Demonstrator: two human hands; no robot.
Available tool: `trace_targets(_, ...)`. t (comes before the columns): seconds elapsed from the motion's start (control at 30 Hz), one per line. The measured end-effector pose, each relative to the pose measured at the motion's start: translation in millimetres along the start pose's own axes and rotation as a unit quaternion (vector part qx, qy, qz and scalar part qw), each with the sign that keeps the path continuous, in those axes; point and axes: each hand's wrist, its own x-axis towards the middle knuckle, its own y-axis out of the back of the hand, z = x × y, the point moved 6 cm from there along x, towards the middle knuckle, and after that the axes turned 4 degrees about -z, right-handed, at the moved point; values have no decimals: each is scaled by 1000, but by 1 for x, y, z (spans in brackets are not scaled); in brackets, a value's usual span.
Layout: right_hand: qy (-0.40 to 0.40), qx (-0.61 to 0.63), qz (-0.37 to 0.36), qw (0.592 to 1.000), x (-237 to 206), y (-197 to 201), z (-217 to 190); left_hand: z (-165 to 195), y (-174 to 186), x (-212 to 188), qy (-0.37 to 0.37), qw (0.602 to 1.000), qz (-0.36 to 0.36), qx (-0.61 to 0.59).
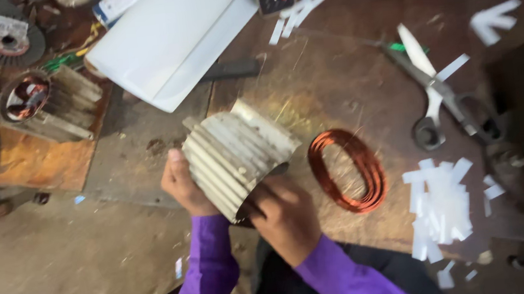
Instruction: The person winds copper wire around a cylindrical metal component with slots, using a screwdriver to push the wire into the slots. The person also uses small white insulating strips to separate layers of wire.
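Right hand (287,215): clamped on the near open end of the finned motor housing (237,153).
Left hand (181,184): gripping the housing's left side, tilted above the worktop (333,81).
Copper coil (347,169): just right of the housing; could get crushed if the housing slips.
Paper strips (440,209): loose, easily scattered.
Scissors (438,96): farther right.

Dull ribbed metal motor housing (233,153); glossy copper wire coil (349,169).

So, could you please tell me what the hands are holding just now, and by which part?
Both hold the ribbed motor housing: the left hand grips its finned outer side, and the right hand is at its near open end.
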Motion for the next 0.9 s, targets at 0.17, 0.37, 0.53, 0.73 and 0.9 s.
trace_targets(0.17, 19, -17, -42, 999, 9, 0, -7, 0, 0, 5, -14, 1000, 6, -21)
trace_targets(0.37, 22, -38, -20, 999, 5, -9, -12, 3, 4, 3, -15, 999, 23, -29)
trace_targets(0.53, 16, -17, -26, 999, 5, -9, -24, 7, 7, 3, 17, 998, 45, -31)
trace_targets(0.73, 113, -37, -111, 987, 4, 1, -39, 12, 13, 4, 20, 999, 32, -37)
trace_targets(0.9, 98, -45, -101, 989, 13, -11, -34, 14, 17, 1, 18, 998, 41, -50)
